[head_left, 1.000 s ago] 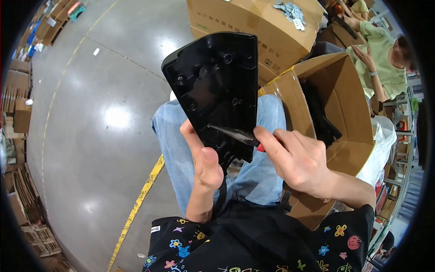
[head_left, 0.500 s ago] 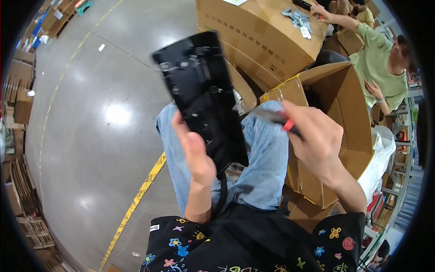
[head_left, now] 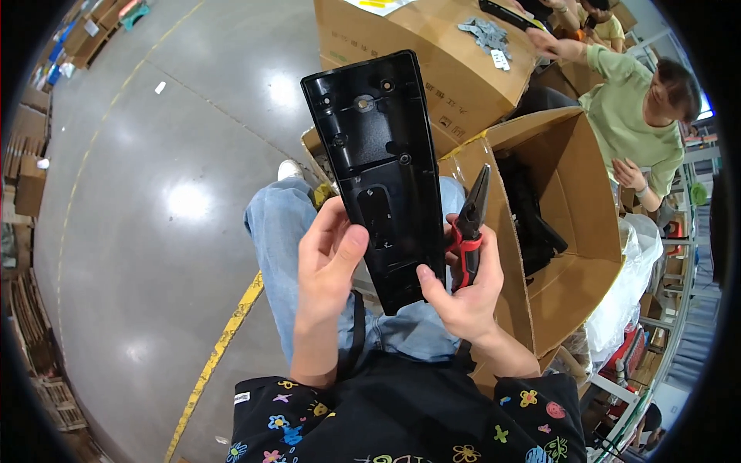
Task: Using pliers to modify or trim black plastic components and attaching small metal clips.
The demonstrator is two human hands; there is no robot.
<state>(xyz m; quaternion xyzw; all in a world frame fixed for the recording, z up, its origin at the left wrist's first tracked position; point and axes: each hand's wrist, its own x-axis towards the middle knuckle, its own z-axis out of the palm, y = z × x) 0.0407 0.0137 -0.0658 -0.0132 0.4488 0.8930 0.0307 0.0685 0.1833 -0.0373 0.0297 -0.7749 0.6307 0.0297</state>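
A long black plastic housing (head_left: 372, 143), its hollow side with screw posts and holes facing up, is held tilted above my knees. My left hand (head_left: 328, 266) is closed on its left edge, thumb over the rim. In my right hand (head_left: 472, 309) are long-nose pliers (head_left: 469, 239) with red and black handles, jaws pointing up and away. The thumb of that hand also presses on the housing's lower right corner. Fingers behind the housing are hidden.
An open carton (head_left: 571, 208) with black parts inside stands close on my right. Ahead is a large carton (head_left: 401, 42) bearing a pile of small grey pieces (head_left: 485, 35). A person in a green top (head_left: 644, 131) works at the far right. Yellow tape (head_left: 220, 343) marks the floor.
My right hand has come down and left with the pliers, from beside the housing to its lower right corner. The housing has shifted right and turned its hollow side more squarely into view.
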